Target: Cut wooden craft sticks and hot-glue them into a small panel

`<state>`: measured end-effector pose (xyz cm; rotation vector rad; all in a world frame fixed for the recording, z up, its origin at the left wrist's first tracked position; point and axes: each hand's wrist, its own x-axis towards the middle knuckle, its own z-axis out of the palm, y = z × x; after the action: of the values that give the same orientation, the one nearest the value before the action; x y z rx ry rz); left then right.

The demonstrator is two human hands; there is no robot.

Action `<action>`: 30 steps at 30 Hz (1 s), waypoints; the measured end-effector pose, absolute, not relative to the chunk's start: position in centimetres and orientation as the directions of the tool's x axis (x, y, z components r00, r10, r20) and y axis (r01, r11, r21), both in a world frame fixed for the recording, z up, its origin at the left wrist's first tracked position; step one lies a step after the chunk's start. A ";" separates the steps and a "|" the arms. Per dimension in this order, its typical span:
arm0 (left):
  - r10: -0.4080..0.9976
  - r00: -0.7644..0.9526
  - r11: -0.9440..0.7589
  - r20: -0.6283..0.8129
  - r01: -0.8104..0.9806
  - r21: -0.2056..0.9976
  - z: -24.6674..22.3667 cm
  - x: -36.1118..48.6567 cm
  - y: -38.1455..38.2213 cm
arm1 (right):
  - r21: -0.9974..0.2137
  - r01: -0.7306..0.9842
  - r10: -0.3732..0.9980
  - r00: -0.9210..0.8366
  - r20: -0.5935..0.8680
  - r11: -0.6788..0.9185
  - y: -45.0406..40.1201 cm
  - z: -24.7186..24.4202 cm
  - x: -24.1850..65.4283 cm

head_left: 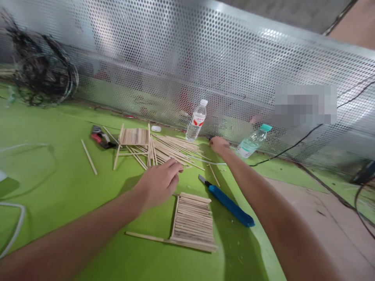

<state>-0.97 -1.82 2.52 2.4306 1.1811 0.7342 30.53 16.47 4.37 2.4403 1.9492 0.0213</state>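
Note:
My left hand (161, 180) is above the near edge of a pile of thin wooden sticks (175, 150). Its fingers bend loosely, thumb apart from the index finger, and no held thing shows. Farther off, my right hand (220, 146) is closed beside a clear bottle with a green cap (252, 142); a small dark thing at its fingertips is too small to name. Between my arms lie a blue utility knife (231, 205), blade out, and a flat panel of wooden sticks (193, 218) with one long stick jutting left. A small stick-built chair-like frame (134, 137) stands behind my left hand.
A clear bottle with a white cap (196, 121) stands before the perforated metal sheet (164, 50). Red-and-black pliers (101, 137), a loose stick (89, 157) and a small white case (156, 128) lie on the green surface. Tangled wire (41, 70) sits far left; a black cable (290, 147) runs right.

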 end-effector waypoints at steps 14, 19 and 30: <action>0.755 0.485 -0.656 0.442 0.571 0.493 3.2 -0.8 -2.5 | -0.731 0.681 0.993 0.047 0.106 0.046 2.3 6.8 26.9; 0.680 0.521 -0.727 0.517 0.575 0.376 3.8 -0.8 -2.9 | -0.990 -0.009 0.977 -0.165 -0.135 -0.138 -6.0 7.6 24.0; 0.466 0.587 -0.858 0.661 0.483 0.176 4.3 -0.5 -3.8 | -0.987 -0.161 0.986 -0.161 0.034 0.008 -10.2 6.8 22.4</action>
<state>-0.45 -3.76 4.35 2.8187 0.8426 1.1642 22.36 -10.17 6.81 1.9877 2.4362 -2.7717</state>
